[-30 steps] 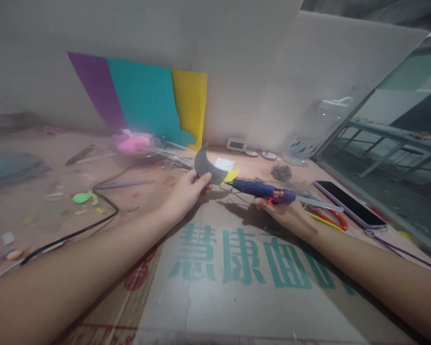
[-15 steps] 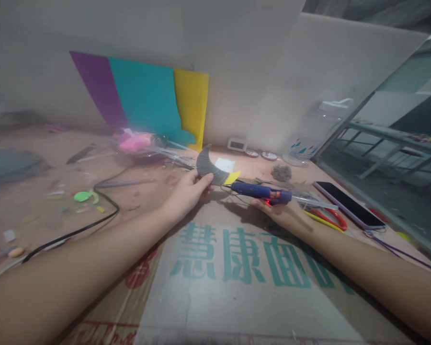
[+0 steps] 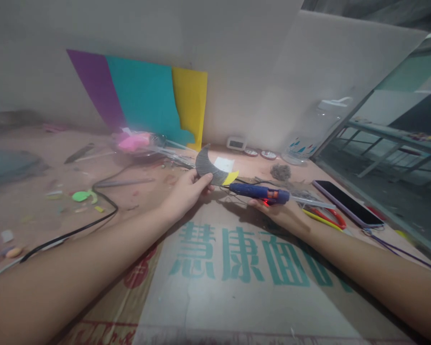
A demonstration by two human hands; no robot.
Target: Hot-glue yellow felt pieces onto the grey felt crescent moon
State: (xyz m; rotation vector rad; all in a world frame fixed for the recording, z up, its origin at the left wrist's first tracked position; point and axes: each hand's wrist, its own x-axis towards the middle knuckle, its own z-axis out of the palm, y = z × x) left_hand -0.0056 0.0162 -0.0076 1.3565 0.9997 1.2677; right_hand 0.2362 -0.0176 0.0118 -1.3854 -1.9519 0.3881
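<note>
A crescent [image 3: 209, 168], mostly wrapped in grey strands with a bare yellow tip at its right end, is pinched by my left hand [image 3: 191, 190] between thumb and fingers. My right hand [image 3: 278, 212] is closed around a blue glue gun [image 3: 256, 191] with a red light glowing on its underside. The gun's nozzle points left and lies close by the crescent's lower edge; whether they touch cannot be told. A clear glue stick [image 3: 314, 202] protrudes from the gun's back. Both hands are above a printed sheet [image 3: 215, 297] with green characters.
Coloured sheets [image 3: 143, 96] lean on the back wall. A black cable [image 3: 75, 230] and scraps lie left, near a plastic-wrapped pink item [image 3: 134, 141]. To the right are a phone [image 3: 346, 203], red-handled pliers [image 3: 335, 218], a grey tangle [image 3: 280, 171] and a clear bottle [image 3: 305, 136].
The whole view has shifted very slightly. Both hands keep their hold, and the crescent and glue gun stay in nearly the same positions relative to each other.
</note>
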